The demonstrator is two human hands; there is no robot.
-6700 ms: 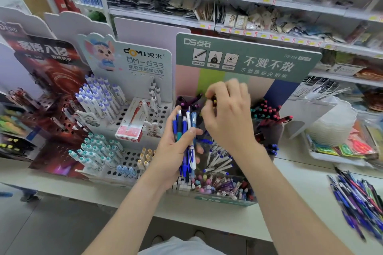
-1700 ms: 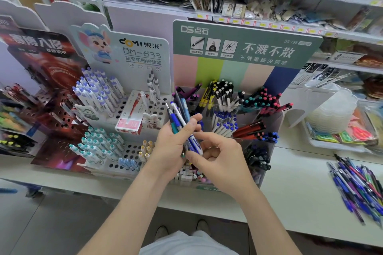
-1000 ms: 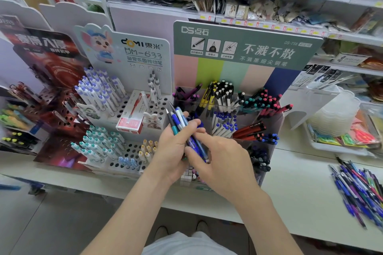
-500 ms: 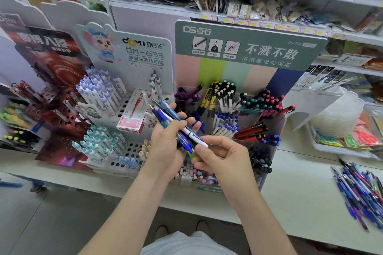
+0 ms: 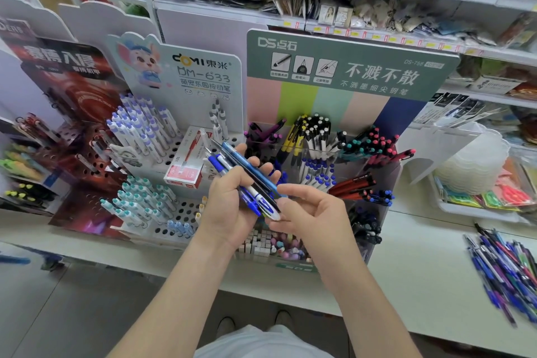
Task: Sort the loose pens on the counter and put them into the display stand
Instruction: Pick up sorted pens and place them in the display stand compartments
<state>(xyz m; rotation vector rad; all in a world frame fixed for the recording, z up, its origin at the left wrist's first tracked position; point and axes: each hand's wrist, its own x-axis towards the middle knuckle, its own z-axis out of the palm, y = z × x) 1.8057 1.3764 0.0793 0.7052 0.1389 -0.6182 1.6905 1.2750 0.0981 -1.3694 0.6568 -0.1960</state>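
My left hand (image 5: 229, 206) grips a bunch of blue, black and white pens (image 5: 242, 177) that fans up to the left in front of the display stand (image 5: 348, 78). My right hand (image 5: 313, 212) is beside it, thumb and forefinger pinching the lower end of a white-tipped pen (image 5: 271, 211) from that bunch. The stand's clear compartments hold sorted pens: purple, yellow, white, teal, red and blue-capped. A heap of loose pens (image 5: 505, 267) lies on the white counter (image 5: 421, 270) at the far right.
A white DM-633 stand (image 5: 174, 113) with blue-and-white pens and a red box (image 5: 186, 166) is left of the hands, a red stand (image 5: 66, 136) further left. A tray with clear plastic cups (image 5: 476, 166) sits at right. Shelves of goods fill the back.
Since 6.7 s ago my right hand came down from the stand's upper compartments to the bunch. The bunch has tilted leftward, and my right fingers now pinch one pen's lower end.
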